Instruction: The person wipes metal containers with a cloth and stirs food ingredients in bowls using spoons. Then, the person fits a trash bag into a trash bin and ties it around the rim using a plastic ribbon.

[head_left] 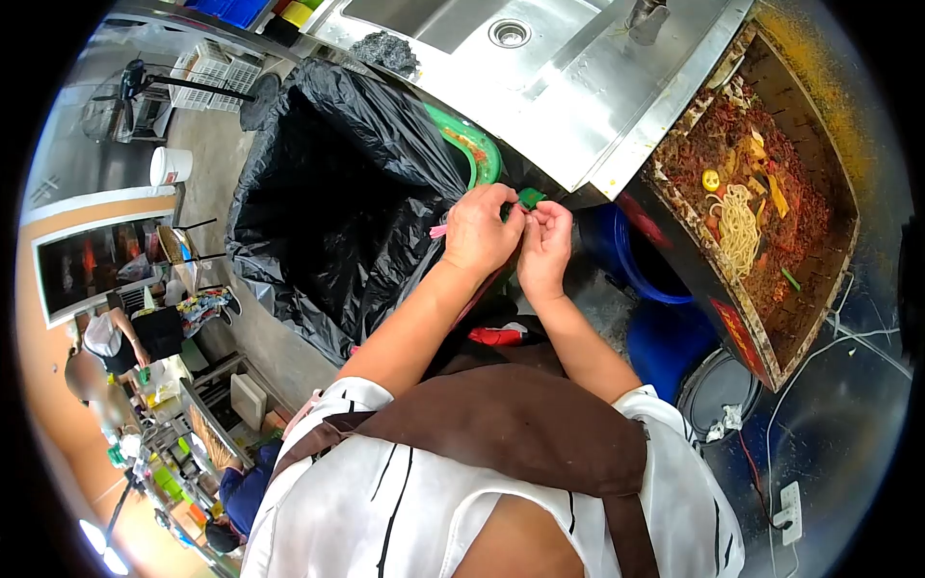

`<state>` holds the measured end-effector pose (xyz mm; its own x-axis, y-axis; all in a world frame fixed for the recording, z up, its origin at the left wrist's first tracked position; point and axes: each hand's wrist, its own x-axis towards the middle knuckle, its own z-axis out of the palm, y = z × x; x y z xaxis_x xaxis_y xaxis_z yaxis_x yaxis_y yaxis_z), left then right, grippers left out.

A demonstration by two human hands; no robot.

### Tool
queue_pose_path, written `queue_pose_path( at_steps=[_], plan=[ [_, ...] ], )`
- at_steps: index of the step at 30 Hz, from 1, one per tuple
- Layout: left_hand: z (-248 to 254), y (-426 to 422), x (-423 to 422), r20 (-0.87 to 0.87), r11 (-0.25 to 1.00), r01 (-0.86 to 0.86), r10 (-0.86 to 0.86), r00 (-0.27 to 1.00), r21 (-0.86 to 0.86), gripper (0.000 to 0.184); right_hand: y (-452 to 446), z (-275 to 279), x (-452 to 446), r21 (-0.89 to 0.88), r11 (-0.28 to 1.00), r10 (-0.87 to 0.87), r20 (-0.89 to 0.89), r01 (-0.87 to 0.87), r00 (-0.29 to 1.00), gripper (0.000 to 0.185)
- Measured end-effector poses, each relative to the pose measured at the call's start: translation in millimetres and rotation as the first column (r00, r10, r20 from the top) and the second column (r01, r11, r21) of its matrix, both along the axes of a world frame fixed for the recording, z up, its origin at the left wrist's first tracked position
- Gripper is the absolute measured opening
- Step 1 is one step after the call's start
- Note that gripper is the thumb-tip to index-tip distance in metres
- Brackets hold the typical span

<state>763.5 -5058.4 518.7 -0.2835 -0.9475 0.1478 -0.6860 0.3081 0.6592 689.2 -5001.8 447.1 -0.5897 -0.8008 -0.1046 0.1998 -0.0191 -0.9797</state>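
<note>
My left hand (481,227) and my right hand (545,245) meet in front of my apron, thumbs and fingers pinched together. What they hold between the fingertips is too small to make out. A bit of green (530,197) shows just beyond the fingertips. Beside my left hand, a large black garbage bag (275,202) gapes wide, its mouth facing up. A pink strip (437,231) sticks out by my left wrist. Behind the bag is a green tub rim (489,159) with orange-brown residue inside.
A steel sink (568,125) stands ahead, with a dark scouring pad (385,53) on its edge. To the right sits a metal bin (771,356) of food scraps and noodles, with blue barrels (665,332) below it. People (116,332) are at the far left, near a fan (111,104).
</note>
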Motion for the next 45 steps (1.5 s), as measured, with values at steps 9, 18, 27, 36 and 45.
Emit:
queue_pose_path(
  at_steps=[9,18,27,36,45],
  plan=[
    [8.4,-13.4,0.9,0.016,0.993,0.043,-0.046,0.999,0.113,0.012,-8.1,19.1,-6.9,-0.018,0.999,0.030,-0.085,-0.032,0.996,0.016],
    [16.5,-27.8,-3.7,0.103,0.942,-0.007,-0.029,0.994,0.337,0.014,-20.0,21.3,-36.8,0.088,0.979,0.068,0.714,-0.185,0.697,0.021],
    [13.1,-23.0,-3.4,0.042,0.936,-0.073,0.063,0.997,0.344,0.014,-18.9,-0.3,-40.6,0.109,0.959,0.071,0.799,-0.260,0.597,0.016],
    [9.5,-15.5,-8.4,0.146,0.983,0.010,-0.037,0.989,0.181,0.018,-23.2,-2.2,-34.5,0.156,0.968,0.146,0.292,-0.198,0.945,0.011],
    [4.3,-2.7,-2.6,-0.002,0.986,0.096,-0.097,0.995,0.137,0.014,-7.3,8.4,-50.7,0.083,0.921,0.384,-0.024,-0.381,0.923,0.013]
  ],
)
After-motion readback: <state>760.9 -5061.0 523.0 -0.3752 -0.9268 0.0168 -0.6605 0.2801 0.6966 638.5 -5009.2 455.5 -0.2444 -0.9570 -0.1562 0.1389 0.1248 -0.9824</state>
